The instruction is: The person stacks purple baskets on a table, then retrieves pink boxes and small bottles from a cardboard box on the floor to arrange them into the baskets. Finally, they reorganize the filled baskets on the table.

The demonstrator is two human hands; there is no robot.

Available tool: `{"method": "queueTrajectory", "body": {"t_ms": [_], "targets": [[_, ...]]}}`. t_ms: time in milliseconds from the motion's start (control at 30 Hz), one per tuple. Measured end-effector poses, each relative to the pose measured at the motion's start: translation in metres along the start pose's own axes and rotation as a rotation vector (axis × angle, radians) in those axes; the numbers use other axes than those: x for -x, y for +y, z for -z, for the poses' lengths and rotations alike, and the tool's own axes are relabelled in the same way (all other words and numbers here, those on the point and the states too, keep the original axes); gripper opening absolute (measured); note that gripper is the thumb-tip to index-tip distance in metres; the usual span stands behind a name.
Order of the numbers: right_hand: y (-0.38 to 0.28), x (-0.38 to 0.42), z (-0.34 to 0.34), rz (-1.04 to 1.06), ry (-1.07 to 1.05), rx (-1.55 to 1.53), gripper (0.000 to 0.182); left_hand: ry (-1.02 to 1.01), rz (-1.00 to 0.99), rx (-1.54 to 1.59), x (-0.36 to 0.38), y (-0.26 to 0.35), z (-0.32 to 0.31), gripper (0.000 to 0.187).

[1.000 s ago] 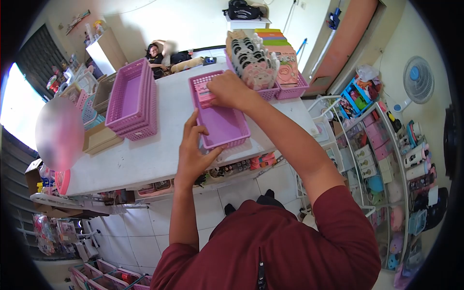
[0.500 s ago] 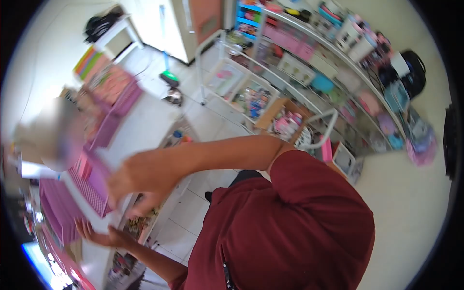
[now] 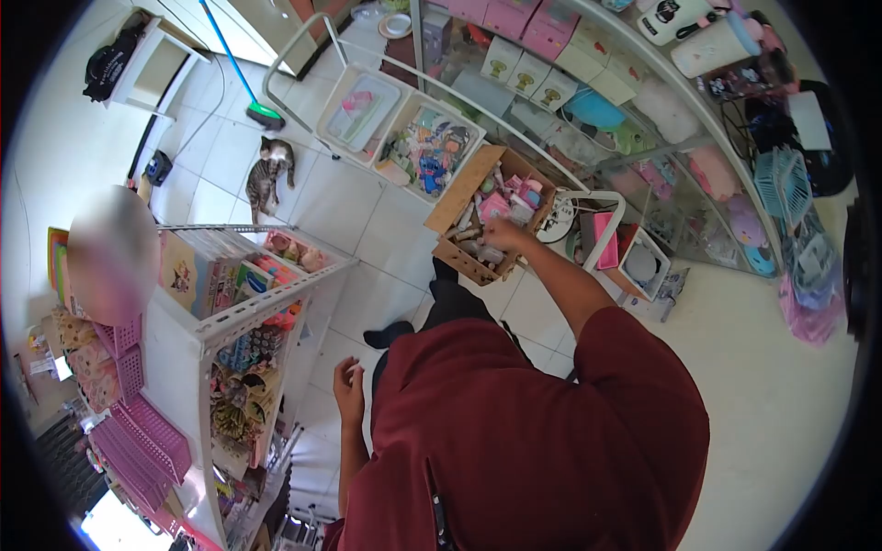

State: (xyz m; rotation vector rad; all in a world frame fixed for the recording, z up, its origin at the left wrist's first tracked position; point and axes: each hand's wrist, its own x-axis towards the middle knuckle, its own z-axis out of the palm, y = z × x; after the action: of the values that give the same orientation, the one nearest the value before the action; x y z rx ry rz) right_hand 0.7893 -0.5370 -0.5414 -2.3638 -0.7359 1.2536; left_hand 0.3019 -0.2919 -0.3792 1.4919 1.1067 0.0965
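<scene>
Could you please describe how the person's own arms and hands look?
A short, plain maroon sleeve ends near the right elbow; both forearms are bare. The left hand and right hand show no gloves or watches.

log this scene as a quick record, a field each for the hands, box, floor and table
right hand: at the open cardboard box, fingers among its contents; grip unclear
left hand: beside the body, loosely curled, no item visible in it
box contents: small packages, many pink or white
floor: tiled, with a striped cat and a blue-handled broom
white table: purple baskets on it
</scene>
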Motion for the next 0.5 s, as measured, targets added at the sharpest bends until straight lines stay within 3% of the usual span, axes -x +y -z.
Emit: {"method": "queueTrajectory", "body": {"t_ms": [67,133,200,333,433,500], "targets": [[-0.012,0.0,0.03,-0.198,0.383,0.192,0.035,0.101,0.318,-0.083,0.037,-0.042,0.013,0.041],[0.005,-0.026,0.044,-0.244,0.336,0.276,0.039,0.251,0.71,0.107,0.073,-0.083,0.037,0.051],[0.025,-0.049,0.039,-0.31,0.247,0.345,0.047,0.36,0.884,0.109,0.107,-0.093,0.052,0.051],[0.021,-0.07,0.03,-0.28,0.215,0.388,0.055,0.177,0.845,-0.181,0.135,-0.066,0.055,0.048],[0.017,-0.076,0.021,-0.261,0.274,0.477,0.049,0.103,0.72,-0.319,0.129,-0.05,0.041,0.047],[0.014,-0.066,0.022,-0.144,0.127,0.592,0.041,0.038,0.652,-0.404,0.113,-0.042,0.034,0.046]]}}
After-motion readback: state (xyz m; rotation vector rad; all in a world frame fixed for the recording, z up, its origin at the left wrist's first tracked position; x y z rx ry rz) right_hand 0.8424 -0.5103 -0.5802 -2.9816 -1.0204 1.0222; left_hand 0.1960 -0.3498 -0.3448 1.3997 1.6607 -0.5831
